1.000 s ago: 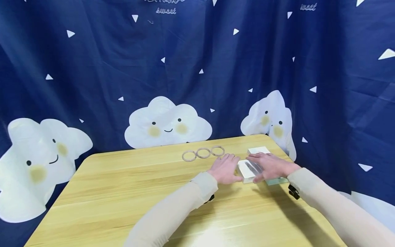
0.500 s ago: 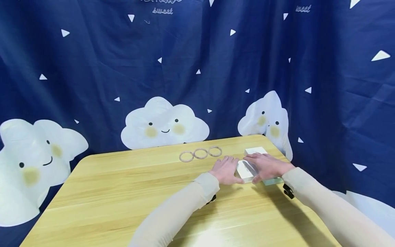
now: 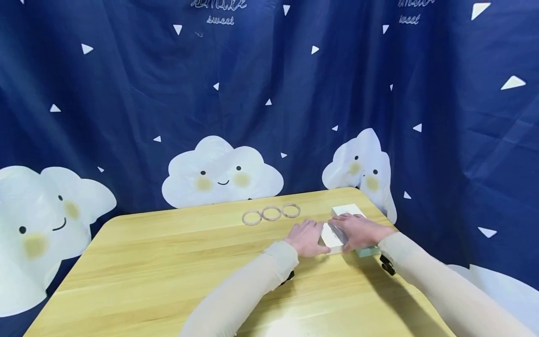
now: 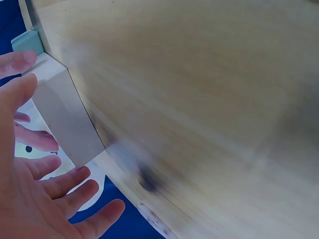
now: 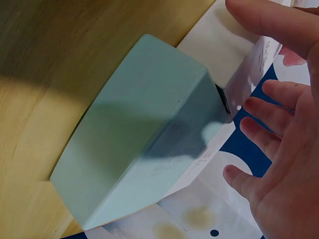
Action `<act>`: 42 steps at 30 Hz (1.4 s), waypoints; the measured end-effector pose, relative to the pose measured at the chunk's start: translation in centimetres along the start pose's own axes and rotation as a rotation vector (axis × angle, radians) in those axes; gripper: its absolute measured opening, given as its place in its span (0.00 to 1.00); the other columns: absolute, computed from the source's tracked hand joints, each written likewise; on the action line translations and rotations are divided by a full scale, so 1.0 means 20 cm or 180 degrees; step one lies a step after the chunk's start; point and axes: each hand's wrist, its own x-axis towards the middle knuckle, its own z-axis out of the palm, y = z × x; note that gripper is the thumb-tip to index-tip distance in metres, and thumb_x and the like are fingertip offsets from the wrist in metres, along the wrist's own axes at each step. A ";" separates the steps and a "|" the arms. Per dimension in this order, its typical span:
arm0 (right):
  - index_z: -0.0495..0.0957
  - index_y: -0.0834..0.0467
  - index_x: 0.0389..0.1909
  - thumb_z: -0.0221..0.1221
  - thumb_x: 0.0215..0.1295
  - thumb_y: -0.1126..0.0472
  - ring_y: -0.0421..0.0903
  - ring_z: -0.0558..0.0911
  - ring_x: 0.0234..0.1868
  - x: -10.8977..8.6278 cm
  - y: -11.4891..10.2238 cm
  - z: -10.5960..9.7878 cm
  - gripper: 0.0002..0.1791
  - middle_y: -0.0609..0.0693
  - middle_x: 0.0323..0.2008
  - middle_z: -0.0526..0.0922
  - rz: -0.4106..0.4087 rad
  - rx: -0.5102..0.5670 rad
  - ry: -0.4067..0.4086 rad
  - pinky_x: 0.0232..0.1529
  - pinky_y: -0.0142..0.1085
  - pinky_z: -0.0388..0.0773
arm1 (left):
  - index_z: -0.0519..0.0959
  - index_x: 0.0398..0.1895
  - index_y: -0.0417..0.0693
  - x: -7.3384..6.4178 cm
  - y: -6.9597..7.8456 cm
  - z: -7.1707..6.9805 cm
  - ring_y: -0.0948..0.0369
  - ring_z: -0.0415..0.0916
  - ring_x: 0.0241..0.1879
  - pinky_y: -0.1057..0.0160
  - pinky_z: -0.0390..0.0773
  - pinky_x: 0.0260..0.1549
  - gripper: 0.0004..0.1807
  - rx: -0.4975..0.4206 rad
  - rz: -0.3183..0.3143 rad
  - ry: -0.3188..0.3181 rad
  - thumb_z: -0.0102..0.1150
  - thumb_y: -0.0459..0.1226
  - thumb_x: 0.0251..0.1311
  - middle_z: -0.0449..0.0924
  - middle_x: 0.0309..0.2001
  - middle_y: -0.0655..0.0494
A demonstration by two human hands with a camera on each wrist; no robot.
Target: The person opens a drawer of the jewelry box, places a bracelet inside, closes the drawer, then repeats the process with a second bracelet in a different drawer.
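In the head view a white box [image 3: 331, 237] lies on the table between both hands. My left hand [image 3: 306, 238] is at its left side, thumb by the near corner, other fingers by the far one. In the left wrist view those fingers are spread, fingertips close to the box's end; firm contact cannot be told. My right hand [image 3: 360, 231] is over the box's right side and partly hides it. Its fingers look spread and loosely bent in the right wrist view. Beside it stands a pale green and white box [image 5: 114, 109], partly covered by the right hand in the head view.
Three thin pinkish rings [image 3: 271, 213] lie in a row near the table's back edge. The wooden table [image 3: 168, 271] ends at a dark blue curtain [image 3: 236, 93] printed with clouds. Its right edge is close behind the green and white box.
Both hands have drawn slightly closer to the white box from either side. The whole head view has shifted a little; box and rings keep their places on the table.
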 end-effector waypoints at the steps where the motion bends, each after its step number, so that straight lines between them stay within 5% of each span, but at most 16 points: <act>1: 0.68 0.58 0.72 0.78 0.42 0.52 0.61 0.68 0.71 0.00 0.00 0.00 0.53 0.61 0.70 0.71 0.0015 -0.0011 -0.0003 0.67 0.63 0.63 | 0.69 0.69 0.54 0.00 0.00 0.00 0.61 0.73 0.56 0.57 0.79 0.49 0.43 -0.0012 -0.0001 -0.0003 0.58 0.69 0.57 0.77 0.59 0.59; 24: 0.72 0.57 0.69 0.79 0.39 0.49 0.57 0.73 0.65 0.02 -0.04 0.00 0.51 0.55 0.64 0.77 -0.0107 -0.0137 0.0139 0.60 0.62 0.70 | 0.66 0.73 0.56 -0.03 -0.02 0.02 0.60 0.70 0.62 0.55 0.73 0.61 0.46 -0.0022 -0.0064 -0.0018 0.60 0.68 0.56 0.75 0.64 0.59; 32: 0.72 0.56 0.68 0.79 0.40 0.47 0.60 0.72 0.67 0.04 -0.09 -0.02 0.50 0.54 0.63 0.78 -0.0227 -0.0155 0.0238 0.59 0.63 0.71 | 0.66 0.73 0.57 -0.10 -0.08 -0.03 0.60 0.69 0.64 0.53 0.71 0.63 0.46 -0.0040 -0.0060 0.0076 0.60 0.69 0.55 0.75 0.65 0.60; 42: 0.73 0.54 0.68 0.78 0.39 0.45 0.48 0.75 0.59 0.07 -0.19 -0.04 0.50 0.49 0.60 0.80 -0.0423 -0.0112 0.0389 0.56 0.54 0.73 | 0.67 0.72 0.57 -0.21 -0.17 -0.05 0.59 0.67 0.67 0.51 0.70 0.62 0.45 -0.0175 -0.0039 0.0217 0.61 0.67 0.54 0.74 0.65 0.61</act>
